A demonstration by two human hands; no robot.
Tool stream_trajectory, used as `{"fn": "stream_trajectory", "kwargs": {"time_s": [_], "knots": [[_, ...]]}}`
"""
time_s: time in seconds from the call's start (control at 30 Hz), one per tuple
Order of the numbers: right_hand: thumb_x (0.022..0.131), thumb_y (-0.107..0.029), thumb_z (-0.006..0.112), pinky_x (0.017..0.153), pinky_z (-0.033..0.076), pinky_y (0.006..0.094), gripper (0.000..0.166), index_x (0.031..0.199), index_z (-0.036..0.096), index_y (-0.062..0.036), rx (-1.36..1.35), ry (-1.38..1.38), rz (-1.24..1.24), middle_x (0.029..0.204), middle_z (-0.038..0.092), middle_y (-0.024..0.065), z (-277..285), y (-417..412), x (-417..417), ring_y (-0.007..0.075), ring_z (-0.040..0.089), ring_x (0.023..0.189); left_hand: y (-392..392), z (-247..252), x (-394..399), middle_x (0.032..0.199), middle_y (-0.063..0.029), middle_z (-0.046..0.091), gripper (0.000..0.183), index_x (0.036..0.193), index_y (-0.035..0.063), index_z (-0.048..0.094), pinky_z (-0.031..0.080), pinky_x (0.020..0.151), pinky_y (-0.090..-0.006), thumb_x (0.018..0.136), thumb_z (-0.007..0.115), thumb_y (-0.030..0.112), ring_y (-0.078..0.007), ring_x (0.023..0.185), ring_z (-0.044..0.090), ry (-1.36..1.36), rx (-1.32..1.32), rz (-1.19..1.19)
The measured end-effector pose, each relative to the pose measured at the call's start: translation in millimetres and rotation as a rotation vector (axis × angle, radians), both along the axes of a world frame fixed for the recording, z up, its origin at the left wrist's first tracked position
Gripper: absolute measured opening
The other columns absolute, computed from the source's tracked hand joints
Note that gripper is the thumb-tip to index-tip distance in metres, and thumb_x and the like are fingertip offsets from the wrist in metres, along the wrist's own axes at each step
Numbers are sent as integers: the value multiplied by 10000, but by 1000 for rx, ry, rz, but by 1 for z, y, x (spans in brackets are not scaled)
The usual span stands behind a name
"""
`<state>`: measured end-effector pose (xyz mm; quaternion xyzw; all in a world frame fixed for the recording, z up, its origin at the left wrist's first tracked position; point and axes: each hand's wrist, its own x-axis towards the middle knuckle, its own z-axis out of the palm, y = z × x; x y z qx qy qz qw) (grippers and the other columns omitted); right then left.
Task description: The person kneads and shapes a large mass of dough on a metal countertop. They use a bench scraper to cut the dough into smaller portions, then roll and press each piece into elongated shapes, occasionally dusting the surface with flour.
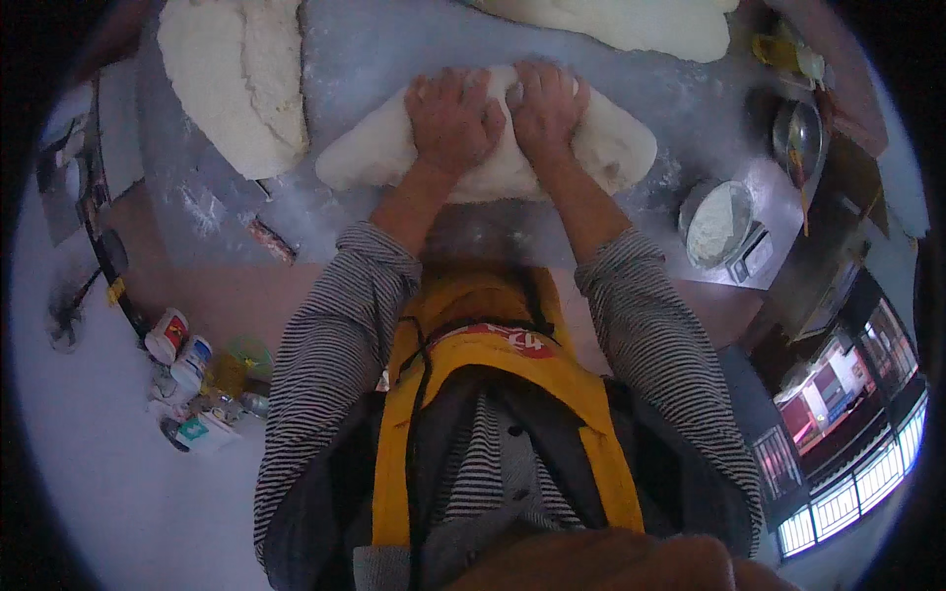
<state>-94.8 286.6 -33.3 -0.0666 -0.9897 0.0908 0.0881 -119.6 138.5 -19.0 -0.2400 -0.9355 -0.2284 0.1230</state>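
A wide slab of pale dough [510,176] lies crosswise on the floured grey work surface [347,81] in front of me. My left hand [454,118] presses on its middle, with fingers curled over the far edge. Close beside it, my right hand [547,107] bears down in the same way, and a raised fold of dough shows between the two hands. The undersides of both hands are hidden. To the left rests a second long piece of dough [236,89] with a rough seam. Another large piece of dough [621,26] is at the far side.
On the right are a bowl of white powder [718,225], a digital scale [750,255] and a metal bowl [798,140] with a stick-like utensil. A short, floury object [272,240] lies near the left front edge. Several tubs [177,347] stand lower left. I wear a yellow apron [488,354].
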Motion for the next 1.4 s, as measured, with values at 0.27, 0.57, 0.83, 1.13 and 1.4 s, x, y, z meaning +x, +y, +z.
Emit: {"fn": "stream_trajectory", "kwargs": {"time_s": [0.27,0.57,0.83,1.13,1.4], "knots": [[851,-347,587,883,451,489,346,1109,661,-129,-201,-415,55,940,664,126,-26,63,-94,289,623,963,-3,18,-73,950,-125,654,309,920,107,696,439,775,-510,891,512,354,-310,886,618,-373,-164,-187],[903,-255,556,1060,332,502,314,1164,631,-97,-39,-137,158,1219,596,127,64,63,115,321,512,1200,-93,49,131,1073,-93,605,300,1068,119,641,398,871,-502,854,628,329,-293,1031,559,-699,236,-410],[704,-139,677,1097,234,585,632,1314,517,-176,-15,-90,-92,1386,464,59,24,51,189,323,374,1329,-46,15,111,1187,-93,592,340,1115,118,638,355,970,-534,811,608,268,-282,1071,556,-10,1,-254],[874,-349,562,955,391,496,302,1073,678,-155,158,19,-204,952,652,48,-9,142,7,279,601,963,35,-14,-37,933,-131,651,250,962,100,678,409,895,-509,833,577,288,-330,932,602,-228,-45,62],[827,-366,691,1008,419,444,621,1357,484,-118,-75,-52,208,1271,580,152,48,191,43,323,510,1227,-104,43,-38,1140,-221,610,692,1348,153,509,461,877,-487,762,726,450,-415,1030,569,-288,-142,-319]]}}
